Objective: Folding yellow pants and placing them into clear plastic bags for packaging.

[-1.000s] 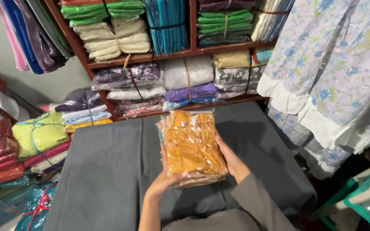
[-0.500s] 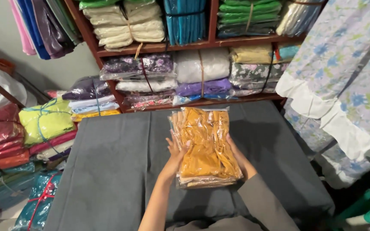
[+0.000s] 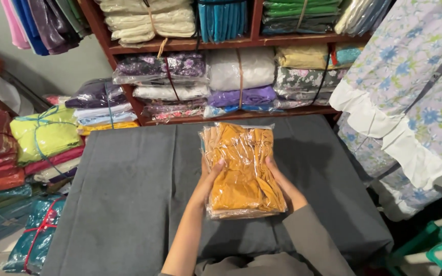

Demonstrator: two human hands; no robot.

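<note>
Wooden shelving (image 3: 180,45) is filling the far wall, its boards carrying tied bundles of folded cloth in cream, teal, green, purple and white. At the far left, more wrapped bundles (image 3: 44,134) in lime, red and blue are stacking up on the floor beside the shelves. On the right, a pale floral fabric with a white frill (image 3: 410,97) is hanging down past the edge of the scene.

Near the camera, a worktop (image 3: 124,189) covered in grey cloth is spreading across the middle of the view. On it, a stack of mustard-yellow folded garments in clear plastic bags (image 3: 241,171) is sitting roughly at the centre, its long side running from near to far, its far end reaching close to the worktop's far edge.

The left hand (image 3: 210,179) is pressing against the left side of the stack, its fingers (image 3: 219,164) curling over the top of the plastic and lying close together. The right hand (image 3: 281,181) is bracing the right side, its fingers (image 3: 270,162) resting along the edge of the stack, mostly tucked against the plastic, so both hands are clamping the stack between them. A grey sleeve (image 3: 313,240) is covering the right forearm, while the left forearm is bare.
</note>
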